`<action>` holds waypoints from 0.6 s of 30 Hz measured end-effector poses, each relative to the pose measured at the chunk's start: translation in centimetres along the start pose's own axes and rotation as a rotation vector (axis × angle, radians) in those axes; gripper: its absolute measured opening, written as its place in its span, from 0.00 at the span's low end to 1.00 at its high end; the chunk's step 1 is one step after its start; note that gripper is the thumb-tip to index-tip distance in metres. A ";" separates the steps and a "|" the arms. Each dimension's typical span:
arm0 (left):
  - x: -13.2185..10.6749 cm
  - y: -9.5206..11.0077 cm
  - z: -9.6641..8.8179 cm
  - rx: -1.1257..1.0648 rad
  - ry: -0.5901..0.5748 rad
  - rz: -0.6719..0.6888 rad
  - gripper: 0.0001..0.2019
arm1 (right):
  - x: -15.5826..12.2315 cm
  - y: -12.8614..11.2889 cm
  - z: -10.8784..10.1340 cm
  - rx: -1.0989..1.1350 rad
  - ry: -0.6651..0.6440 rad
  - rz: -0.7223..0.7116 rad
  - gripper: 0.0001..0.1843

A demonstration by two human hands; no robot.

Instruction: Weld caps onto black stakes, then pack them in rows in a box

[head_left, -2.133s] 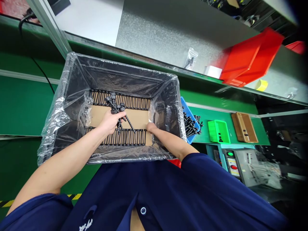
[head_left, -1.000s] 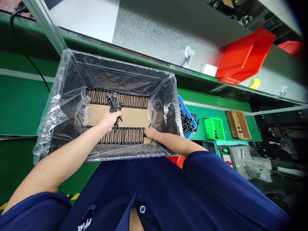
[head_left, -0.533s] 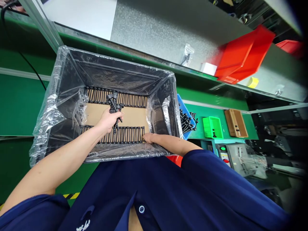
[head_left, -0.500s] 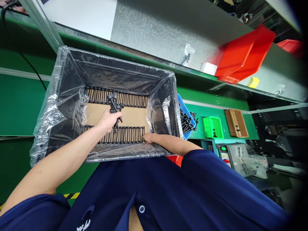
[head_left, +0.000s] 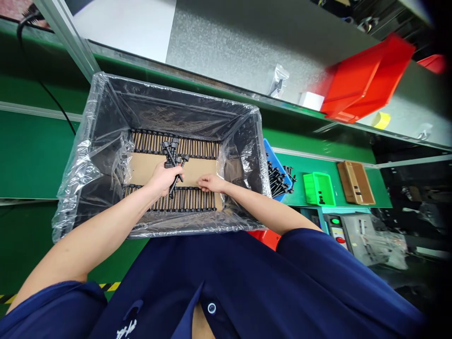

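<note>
My left hand [head_left: 165,179] is closed round a bunch of black plastic screw-like parts [head_left: 172,155], their thick heads pointing up and away from me. It hovers over the bare middle of the cardboard sheet [head_left: 146,165] in a plastic-lined dark crate [head_left: 176,94]. Just right of it, my right hand [head_left: 212,182] is by the upper edge of the front row, fingers loosely bent and slightly apart, with nothing visible in them. Similar black parts lie side by side in a back row [head_left: 197,148] and a front row [head_left: 190,200].
Right of the crate, a blue bin [head_left: 270,153] holds loose black parts. Beyond it are a green bin [head_left: 318,188] and a brown bin [head_left: 356,183]. A metal shelf [head_left: 226,52] overhangs behind, carrying a red bin [head_left: 367,80]. A control box [head_left: 338,230] sits at the right.
My right hand has left the right end of the front row and moved up and left toward my left hand. My left hand still grips the bunch. The view has shifted slightly.
</note>
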State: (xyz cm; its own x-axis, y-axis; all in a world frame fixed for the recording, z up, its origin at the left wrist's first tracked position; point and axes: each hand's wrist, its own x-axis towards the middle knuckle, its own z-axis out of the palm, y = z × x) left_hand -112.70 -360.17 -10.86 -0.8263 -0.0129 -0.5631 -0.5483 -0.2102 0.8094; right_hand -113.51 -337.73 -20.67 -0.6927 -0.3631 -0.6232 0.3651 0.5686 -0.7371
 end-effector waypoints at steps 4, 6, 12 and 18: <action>0.0 -0.5 -0.1 0.034 -0.053 -0.003 0.12 | -1.1 -6.0 2.0 0.624 -0.046 -0.100 0.13; 0.2 -0.8 -0.2 0.033 -0.098 0.039 0.13 | -1.7 -8.1 3.2 0.749 -0.012 -0.101 0.16; 0.9 -0.9 -0.2 -0.032 0.025 0.093 0.17 | 0.1 -8.2 1.9 0.897 0.311 -0.151 0.17; 0.7 0.2 -0.3 -0.093 0.046 0.112 0.13 | 3.5 -1.5 -2.3 0.063 0.394 0.269 0.09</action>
State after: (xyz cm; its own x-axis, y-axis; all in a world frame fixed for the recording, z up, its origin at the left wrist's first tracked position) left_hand -113.41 -360.52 -11.13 -0.8736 -0.0856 -0.4790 -0.4371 -0.2942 0.8499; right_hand -117.84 -338.14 -21.16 -0.7471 0.1049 -0.6564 0.5920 0.5540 -0.5853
